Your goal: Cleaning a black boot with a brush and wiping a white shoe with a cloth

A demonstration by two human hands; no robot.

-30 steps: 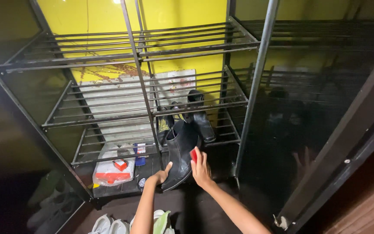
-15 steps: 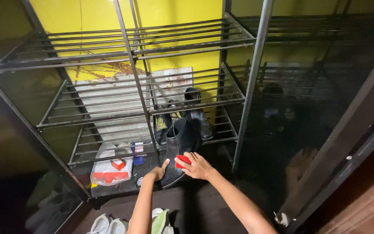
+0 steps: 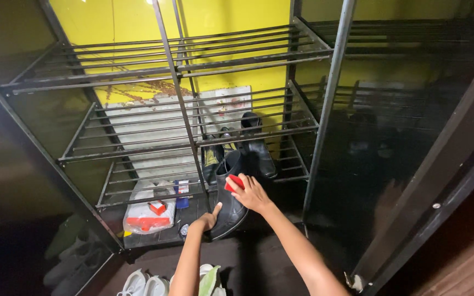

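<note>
A: Where is the black boot [image 3: 230,192]?
B: At the foot of the dark metal shoe rack [image 3: 182,93], standing on its toe and leaning against the rack's middle post.

A: What is the left hand [image 3: 207,220] doing?
B: It steadies the boot low down near the sole, thumb raised, fingers curled against the leather.

A: And the right hand [image 3: 252,194]?
B: Its fingers are closed around a small red block [image 3: 233,182], pressed to the upper side of the boot.

A: Anything close by?
B: More black shoes [image 3: 256,145] sit on the low shelf behind; a white plastic bag [image 3: 146,216] with red items lies to the left; white sneakers [image 3: 144,285] rest on the floor below
</note>
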